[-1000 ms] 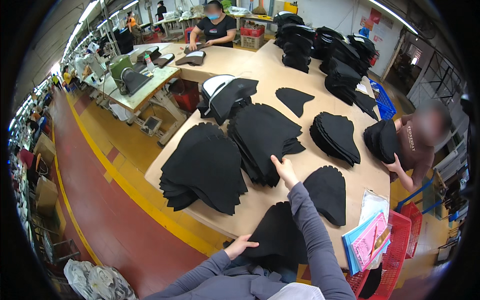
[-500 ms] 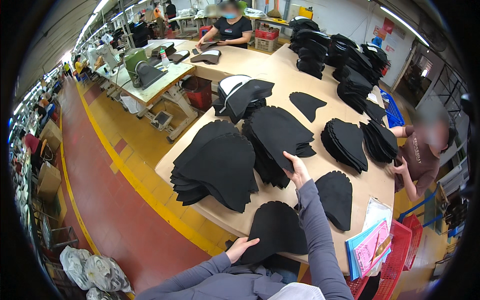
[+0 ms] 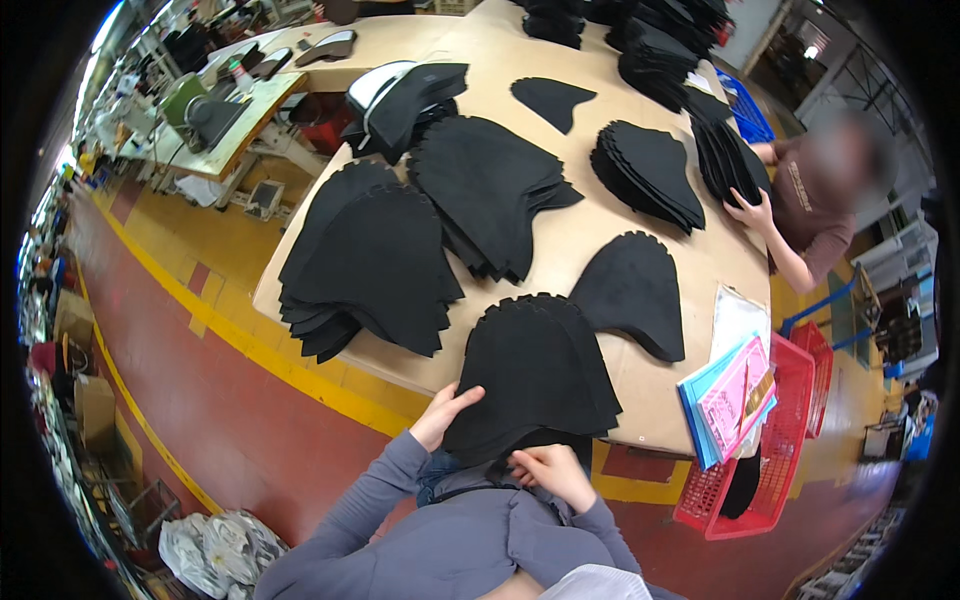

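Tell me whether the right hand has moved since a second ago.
Yes. The right hand has pulled back from the far stacks on the table to the near edge, now at the bottom of the nearest black fabric stack, close to the body.
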Motion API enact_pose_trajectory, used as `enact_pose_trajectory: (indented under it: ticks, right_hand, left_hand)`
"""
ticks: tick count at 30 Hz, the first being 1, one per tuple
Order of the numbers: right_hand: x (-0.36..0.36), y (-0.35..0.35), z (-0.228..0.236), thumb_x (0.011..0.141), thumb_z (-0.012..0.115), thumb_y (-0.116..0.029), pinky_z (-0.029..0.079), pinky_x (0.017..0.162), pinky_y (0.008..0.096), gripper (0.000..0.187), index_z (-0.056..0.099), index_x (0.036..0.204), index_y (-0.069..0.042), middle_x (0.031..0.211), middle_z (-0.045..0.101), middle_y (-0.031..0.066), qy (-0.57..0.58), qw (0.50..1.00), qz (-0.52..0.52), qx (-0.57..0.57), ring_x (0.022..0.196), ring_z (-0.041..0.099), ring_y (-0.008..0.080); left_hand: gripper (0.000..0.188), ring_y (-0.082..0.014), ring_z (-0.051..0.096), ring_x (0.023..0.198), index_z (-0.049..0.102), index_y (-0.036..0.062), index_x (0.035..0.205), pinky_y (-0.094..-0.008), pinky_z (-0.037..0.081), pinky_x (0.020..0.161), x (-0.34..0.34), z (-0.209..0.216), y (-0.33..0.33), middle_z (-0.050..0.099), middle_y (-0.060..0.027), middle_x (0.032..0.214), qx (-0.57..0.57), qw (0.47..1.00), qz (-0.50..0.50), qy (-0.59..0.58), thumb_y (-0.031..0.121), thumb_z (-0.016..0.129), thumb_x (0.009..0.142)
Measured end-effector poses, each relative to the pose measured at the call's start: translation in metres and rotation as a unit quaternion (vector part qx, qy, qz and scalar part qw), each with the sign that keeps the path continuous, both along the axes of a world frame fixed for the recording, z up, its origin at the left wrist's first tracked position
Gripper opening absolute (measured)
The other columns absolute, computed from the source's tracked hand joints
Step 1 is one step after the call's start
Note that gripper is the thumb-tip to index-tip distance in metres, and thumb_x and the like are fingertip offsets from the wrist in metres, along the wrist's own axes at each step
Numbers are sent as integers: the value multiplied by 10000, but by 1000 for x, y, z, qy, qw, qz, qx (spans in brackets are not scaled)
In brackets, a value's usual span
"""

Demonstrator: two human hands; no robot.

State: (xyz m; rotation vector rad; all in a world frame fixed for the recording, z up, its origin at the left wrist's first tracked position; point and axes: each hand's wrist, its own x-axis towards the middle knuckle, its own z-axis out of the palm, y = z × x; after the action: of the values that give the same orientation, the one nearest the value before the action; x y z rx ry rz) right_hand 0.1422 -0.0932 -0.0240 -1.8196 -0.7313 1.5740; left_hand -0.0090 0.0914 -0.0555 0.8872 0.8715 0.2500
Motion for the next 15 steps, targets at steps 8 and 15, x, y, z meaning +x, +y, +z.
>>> enact_pose_trajectory:
  ticks: [8,15]
  right_hand:
    - [143,16,-33,776,782,-262,358,1070,386,690,475,1336,-3,1397,445,183,-296,908,-187,229,1291,437,290]
    - [133,8,9,595,896,-54,435,1014,326,871,465,1350,-6,1243,587,95,-65,940,-162,294,1168,547,196]
  left_hand:
    - [682,-215,604,1081,495,-49,1291,-341,468,956,17,6,-20,638,-144,1178,235,970,11,-67,140,830,728]
    - [452,-191,694,860,641,11,1049,-325,536,791,1,9,-10,718,-126,928,537,835,-109,-60,74,865,661]
